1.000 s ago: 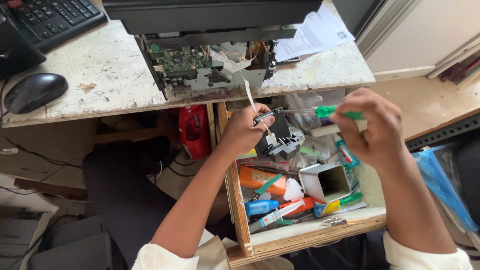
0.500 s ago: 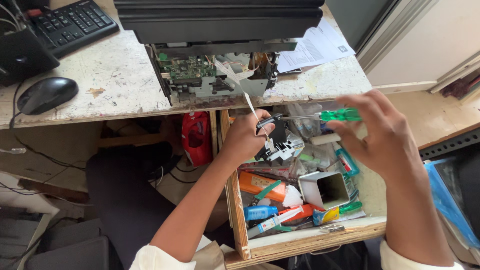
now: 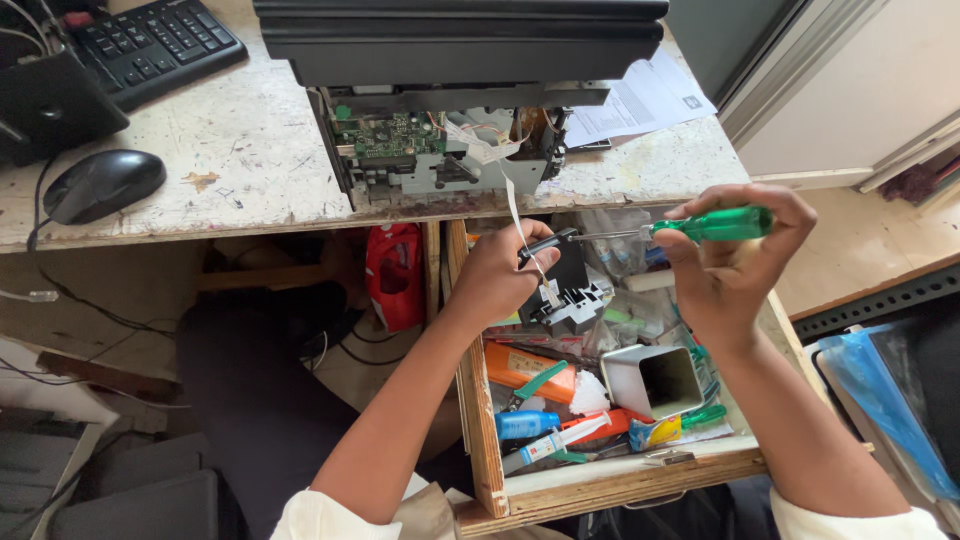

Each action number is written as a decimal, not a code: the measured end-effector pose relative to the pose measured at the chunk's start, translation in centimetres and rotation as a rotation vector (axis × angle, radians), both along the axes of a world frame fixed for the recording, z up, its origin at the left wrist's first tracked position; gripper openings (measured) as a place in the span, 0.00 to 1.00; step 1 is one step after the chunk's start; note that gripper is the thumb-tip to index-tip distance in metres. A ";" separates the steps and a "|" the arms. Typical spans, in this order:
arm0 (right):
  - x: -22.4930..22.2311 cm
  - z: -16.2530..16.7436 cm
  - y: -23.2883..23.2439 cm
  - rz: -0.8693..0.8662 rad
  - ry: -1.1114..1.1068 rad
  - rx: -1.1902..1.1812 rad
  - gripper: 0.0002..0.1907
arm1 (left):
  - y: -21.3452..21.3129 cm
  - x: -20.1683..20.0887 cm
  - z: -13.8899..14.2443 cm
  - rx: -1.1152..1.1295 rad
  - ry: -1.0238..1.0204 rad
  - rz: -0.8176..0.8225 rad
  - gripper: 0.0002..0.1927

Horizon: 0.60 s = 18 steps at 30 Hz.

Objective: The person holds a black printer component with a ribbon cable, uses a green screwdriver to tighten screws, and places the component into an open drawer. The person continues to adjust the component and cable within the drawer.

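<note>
Screwdriver (image 3: 690, 226) with a green handle lies level above the open drawer (image 3: 610, 475), long axis left to right, tip pointing left at the black plastic part (image 3: 565, 290). Right hand (image 3: 735, 265) is wrapped around the handle; left hand (image 3: 497, 275) is closed on the part. Best to brace the part firmly and keep the shaft in line with it, just below the table (image 3: 240, 180) edge.

Left hand (image 3: 497, 275) curled shut, seemingly pinching; right hand (image 3: 725, 265) fisted to its right, both forearms reaching far.
</note>
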State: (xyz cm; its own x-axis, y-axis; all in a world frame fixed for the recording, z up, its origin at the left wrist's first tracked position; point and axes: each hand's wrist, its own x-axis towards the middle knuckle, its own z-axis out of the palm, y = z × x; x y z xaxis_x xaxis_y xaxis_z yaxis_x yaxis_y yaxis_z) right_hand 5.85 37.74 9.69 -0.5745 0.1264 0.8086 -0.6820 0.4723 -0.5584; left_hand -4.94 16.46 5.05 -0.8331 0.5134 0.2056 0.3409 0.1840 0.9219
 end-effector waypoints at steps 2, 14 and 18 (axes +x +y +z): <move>-0.4 -0.8 0.1 -0.020 0.065 -0.006 0.37 | -0.1 0.0 0.1 0.032 0.002 -0.016 0.16; -0.2 0.7 -0.5 -0.149 0.238 0.225 0.36 | -0.1 -0.3 -0.2 0.005 -0.074 -0.073 0.13; 0.2 1.8 -0.3 -0.160 0.149 0.206 0.26 | -0.1 -0.2 -0.1 0.020 -0.023 -0.052 0.13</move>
